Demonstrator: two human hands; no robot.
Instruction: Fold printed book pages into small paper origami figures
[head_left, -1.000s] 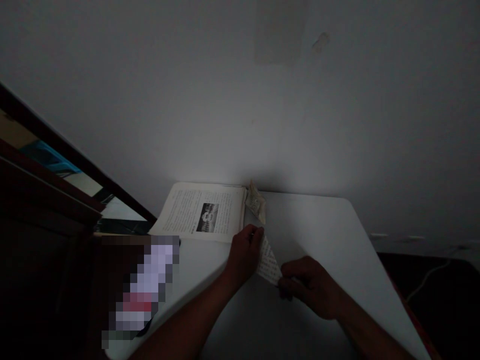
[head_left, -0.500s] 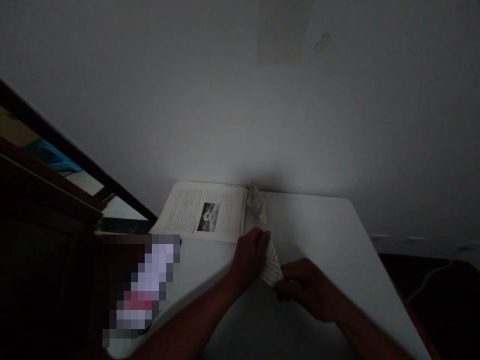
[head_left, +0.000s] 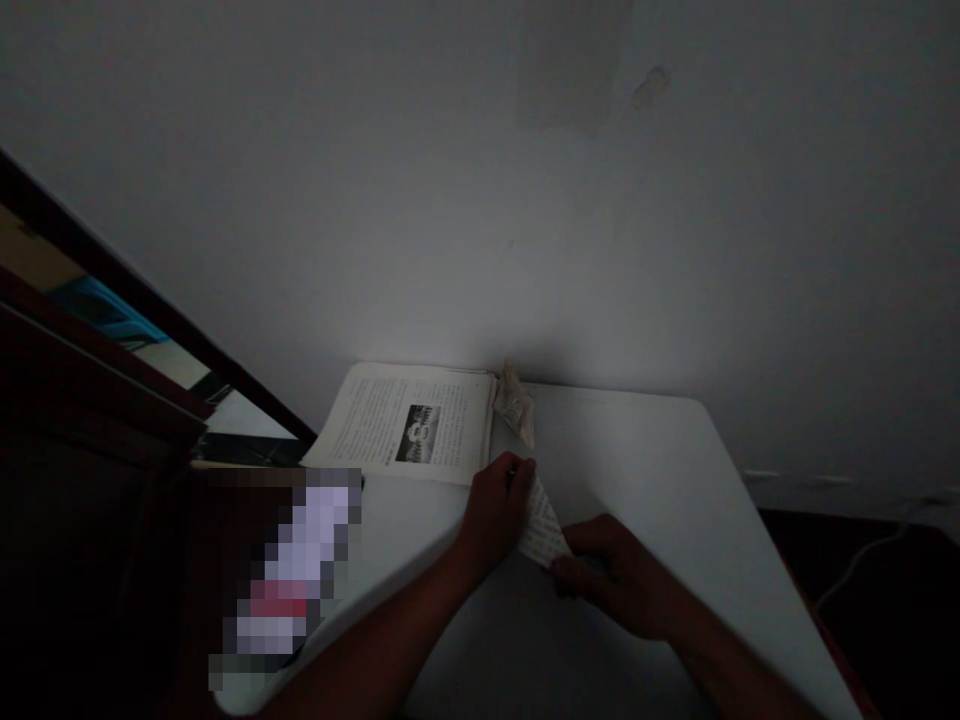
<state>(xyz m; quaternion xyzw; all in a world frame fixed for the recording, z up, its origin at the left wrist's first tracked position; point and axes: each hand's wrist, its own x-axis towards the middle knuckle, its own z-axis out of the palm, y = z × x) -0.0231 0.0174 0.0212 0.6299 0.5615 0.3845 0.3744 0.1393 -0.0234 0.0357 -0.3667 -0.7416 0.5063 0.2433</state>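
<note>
A white table against a patched wall suggests a home.

Off-white with rows of dark print on book; black and grey on its picture. Whitish with dark printed lines on folded sheet, nearer than book. Dull beige-grey on small paper, right of book. Greyish white on tabletop, under book.

You have free passage over the white round-cornered tabletop beyond your right hand; the off-white printed book and folded beige paper obstruct your left hand forward.
</note>
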